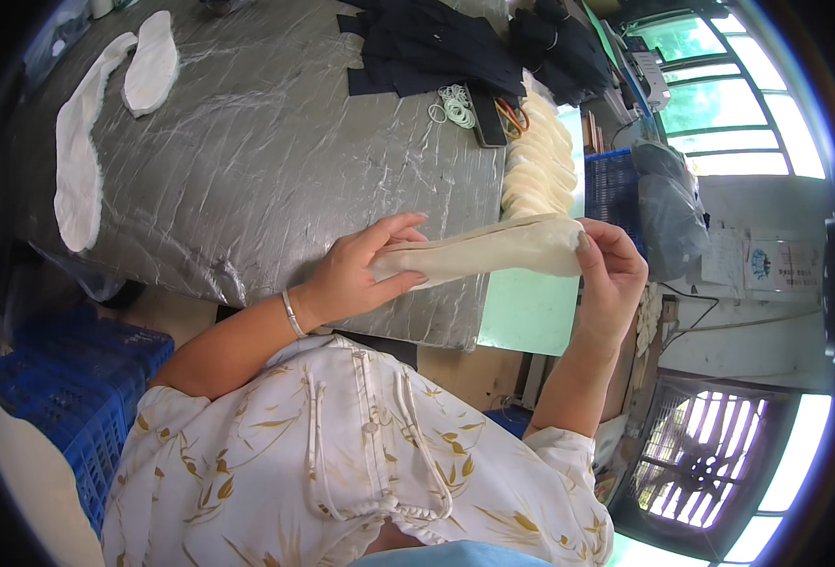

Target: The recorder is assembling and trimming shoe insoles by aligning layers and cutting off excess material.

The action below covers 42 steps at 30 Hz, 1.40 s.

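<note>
Cream piece held between two hands, row close behind

Long cream fabric piece [488, 253] spans the gap between the hands, in front of the grey plastic-covered surface [295, 161] and a pale green panel [531, 317] at its right. Left hand [366, 269] grasps the narrower end, thumb toward the viewer, fingers mostly behind. Right hand [614, 274] pinches the broader end between thumb and fingers. A layered edge runs along the top side.

Risks, as judged from here:
- Uneven pull between the hands could stretch the piece or skew its layers; it looks soft.
- Left grip looks the looser; that end could slip out and sag.
- The row of overlapping cream pieces [538, 161] lies just behind, touching or not I cannot tell. A low swing could snag it and break its order.
- Black phone-like device [485, 115], white bands [455, 106] and orange bands [512, 118] crowd that row; a careless reach could drag them among the pieces.

Two white fleecy pieces [80, 161] lie well apart at far left, little exposed.
</note>
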Motion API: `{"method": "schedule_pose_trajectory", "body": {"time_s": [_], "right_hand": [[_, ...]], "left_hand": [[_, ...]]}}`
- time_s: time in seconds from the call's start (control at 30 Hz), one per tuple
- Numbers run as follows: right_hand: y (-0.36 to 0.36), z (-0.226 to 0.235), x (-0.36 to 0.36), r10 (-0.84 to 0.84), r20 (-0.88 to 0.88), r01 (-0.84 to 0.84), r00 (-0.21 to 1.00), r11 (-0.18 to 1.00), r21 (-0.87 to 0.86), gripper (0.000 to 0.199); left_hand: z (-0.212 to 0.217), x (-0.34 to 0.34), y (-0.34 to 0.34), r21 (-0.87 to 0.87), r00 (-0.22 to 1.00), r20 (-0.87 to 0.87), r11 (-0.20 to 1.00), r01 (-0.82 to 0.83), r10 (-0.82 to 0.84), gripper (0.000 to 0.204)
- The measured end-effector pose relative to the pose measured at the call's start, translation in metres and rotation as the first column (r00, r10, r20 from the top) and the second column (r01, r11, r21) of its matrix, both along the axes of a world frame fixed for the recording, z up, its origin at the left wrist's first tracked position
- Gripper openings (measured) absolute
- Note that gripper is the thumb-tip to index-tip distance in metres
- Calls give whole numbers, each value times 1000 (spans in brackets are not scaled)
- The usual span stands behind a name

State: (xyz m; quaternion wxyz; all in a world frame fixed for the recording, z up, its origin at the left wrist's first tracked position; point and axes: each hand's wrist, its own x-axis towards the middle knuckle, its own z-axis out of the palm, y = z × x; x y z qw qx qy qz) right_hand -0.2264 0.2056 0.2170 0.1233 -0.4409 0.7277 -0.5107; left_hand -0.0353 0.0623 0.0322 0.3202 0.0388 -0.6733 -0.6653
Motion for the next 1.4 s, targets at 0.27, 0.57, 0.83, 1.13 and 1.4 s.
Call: {"method": "schedule_pose_trajectory", "body": {"time_s": [0.27, 0.57, 0.83, 1.13, 1.4], "right_hand": [[14, -4, -9, -61, -69, 59, 996, 998, -27, 14], [20, -14, -12, -63, -12, 62, 998, 997, -46, 15], [21, -19, -14, -61, 21, 62, 998, 997, -49, 15], [18, -25, -8, -86, 83, 91, 993, 994, -65, 14], [17, -29, -1, -37, 76, 41, 996, 998, -51, 15]], "left_hand": [[-12, 2, 4, 34, 992, -29, 992, -118, 119, 50], [-6, -1, 4, -247, 956, -115, 925, -290, 270, 49], [-10, -6, 5, -275, 947, -121, 907, -320, 298, 48], [-6, -8, 3, -256, 944, -150, 911, -324, 294, 28], [23, -7, 4, -395, 945, -156, 858, -328, 289, 49]]}}
